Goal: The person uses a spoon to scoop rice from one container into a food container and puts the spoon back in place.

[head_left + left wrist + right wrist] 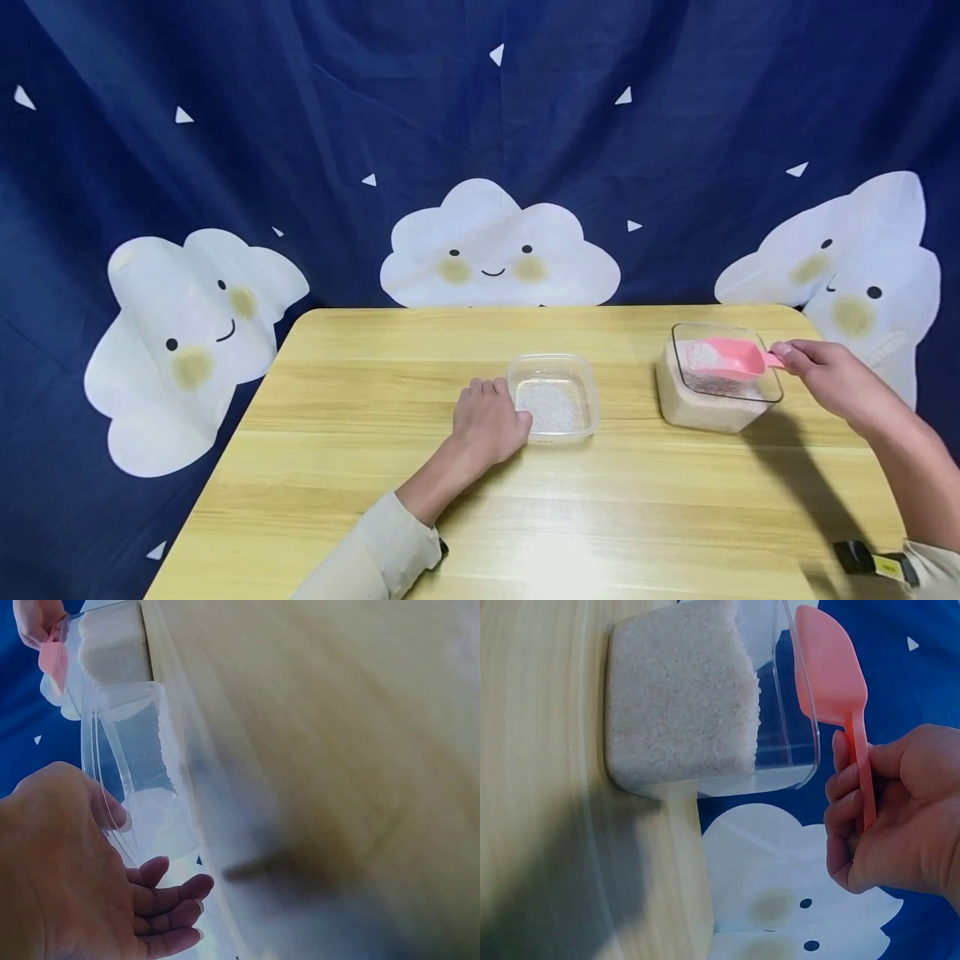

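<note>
My right hand grips the handle of a pink scoop, also plain in the right wrist view. White rice lies in the scoop, which is level with the open top of a clear square container largely filled with rice. To the left, a smaller clear plastic box holds a thin layer of rice. My left hand holds this box at its near left corner. In the left wrist view, the thumb is against the box's wall and the other fingers are loosely bent beside it.
Both containers stand on a light wooden table with rounded far corners. Behind it hangs a dark blue curtain printed with white clouds and small triangles.
</note>
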Demonstrator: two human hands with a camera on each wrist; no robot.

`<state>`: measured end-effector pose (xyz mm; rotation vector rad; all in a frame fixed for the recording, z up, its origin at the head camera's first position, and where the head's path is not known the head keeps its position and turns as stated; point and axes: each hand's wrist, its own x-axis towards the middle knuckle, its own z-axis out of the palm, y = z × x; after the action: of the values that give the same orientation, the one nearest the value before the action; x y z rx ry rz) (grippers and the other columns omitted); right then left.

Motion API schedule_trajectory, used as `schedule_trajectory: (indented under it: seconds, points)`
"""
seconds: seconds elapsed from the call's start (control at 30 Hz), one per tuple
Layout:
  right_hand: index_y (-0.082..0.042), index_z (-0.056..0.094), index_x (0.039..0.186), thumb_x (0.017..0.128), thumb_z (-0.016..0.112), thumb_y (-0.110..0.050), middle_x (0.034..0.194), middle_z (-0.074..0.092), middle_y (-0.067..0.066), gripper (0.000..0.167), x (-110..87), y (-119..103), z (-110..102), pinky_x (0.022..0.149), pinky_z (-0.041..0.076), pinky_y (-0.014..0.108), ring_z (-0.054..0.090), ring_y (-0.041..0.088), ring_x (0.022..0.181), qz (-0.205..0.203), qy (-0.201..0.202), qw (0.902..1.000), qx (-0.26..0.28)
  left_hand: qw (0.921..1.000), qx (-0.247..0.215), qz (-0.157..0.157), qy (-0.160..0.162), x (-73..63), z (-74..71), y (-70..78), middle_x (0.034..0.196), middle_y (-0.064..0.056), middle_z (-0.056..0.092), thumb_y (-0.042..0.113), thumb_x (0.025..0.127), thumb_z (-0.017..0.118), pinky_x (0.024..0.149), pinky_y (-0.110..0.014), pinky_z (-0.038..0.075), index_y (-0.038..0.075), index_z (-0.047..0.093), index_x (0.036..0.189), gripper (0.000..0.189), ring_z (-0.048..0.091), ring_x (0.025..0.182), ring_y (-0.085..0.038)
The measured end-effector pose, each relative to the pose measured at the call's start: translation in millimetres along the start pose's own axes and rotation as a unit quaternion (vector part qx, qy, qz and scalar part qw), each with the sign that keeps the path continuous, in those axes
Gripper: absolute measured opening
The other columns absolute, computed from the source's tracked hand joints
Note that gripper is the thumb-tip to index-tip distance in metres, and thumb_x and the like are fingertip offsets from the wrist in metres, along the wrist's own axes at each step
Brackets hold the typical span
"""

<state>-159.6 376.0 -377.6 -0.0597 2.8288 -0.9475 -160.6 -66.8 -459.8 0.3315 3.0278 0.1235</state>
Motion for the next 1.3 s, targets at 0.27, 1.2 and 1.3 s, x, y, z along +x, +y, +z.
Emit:
schedule_trajectory:
  seconds: [0.27,1.2,1.3]
  points:
    - [0.022,0.043,0.140,0.113,0.026,-0.030,0.139,0.044,0.049,0.061,3.1,-11.4,4.7,0.100,0.035,0.073,0.041,0.062,0.126,-0.004,0.004,1.0000,0.003,1.0000,-0.005,0.000,0.002,-1.1,0.8,-0.7,0.097,-0.011,0.061,0.039,0.095,0.044,0.081,-0.036,0.042,0.000,0.056,0.112,0.044,0.047,0.088,-0.026]
    - [0.011,0.055,0.137,0.113,0.031,-0.034,0.133,0.058,0.036,0.057,20.9,-62.1,29.9,0.097,0.044,0.059,0.051,0.048,0.124,-0.038,-0.005,0.9992,0.006,1.0000,0.000,0.004,0.007,-0.5,1.2,-1.6,0.095,-0.011,0.059,0.040,0.094,0.042,0.083,-0.036,0.043,0.000,0.055,0.111,0.046,0.047,0.089,-0.026]
    - [0.008,0.061,0.132,0.113,0.033,-0.032,0.125,0.062,0.029,0.052,23.9,-67.9,34.9,0.092,0.045,0.048,0.054,0.039,0.115,-0.051,0.002,0.9987,0.003,1.0000,0.003,0.003,0.006,-0.3,1.4,-2.0,0.096,-0.011,0.060,0.041,0.095,0.042,0.083,-0.036,0.043,0.000,0.055,0.112,0.046,0.047,0.089,-0.026]
